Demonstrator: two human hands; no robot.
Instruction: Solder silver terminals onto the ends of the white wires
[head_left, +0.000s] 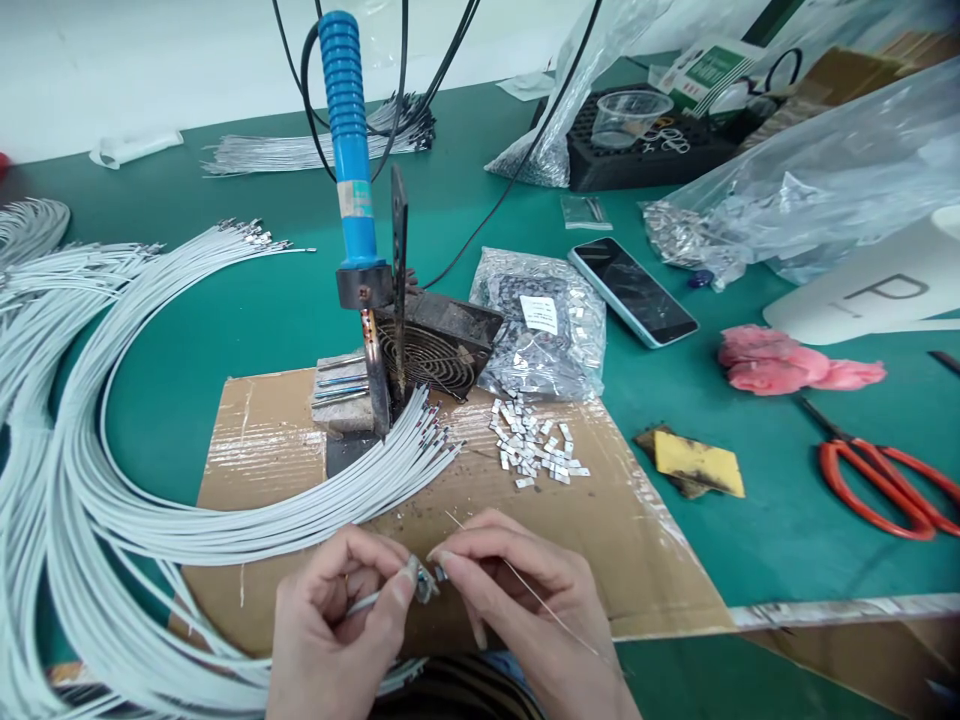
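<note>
My left hand (341,610) is closed in a pinch on a white cable (363,603), near its end, where small silvery pieces show at the fingertips. Close beside it, my right hand (525,610) is closed too, with a thin solder wire (544,603) running through its fingers. A small pale tab seems to sit at its thumb tip, too small to make out surely. Beyond the hands, a bundle of white cables (300,530) curves across the cardboard (637,560). Over their ends stands a blue-handled soldering iron (352,150), its tip pointing down. Small metal tabs (532,445) lie loose to the right.
Behind the iron are a small black fan (442,345) and a bag of parts (540,320). Rightward lie a phone (634,290), a yellow sponge (697,462), a pink cloth (787,362) and red-handled scissors (885,480). More cables (45,480) fill the left side.
</note>
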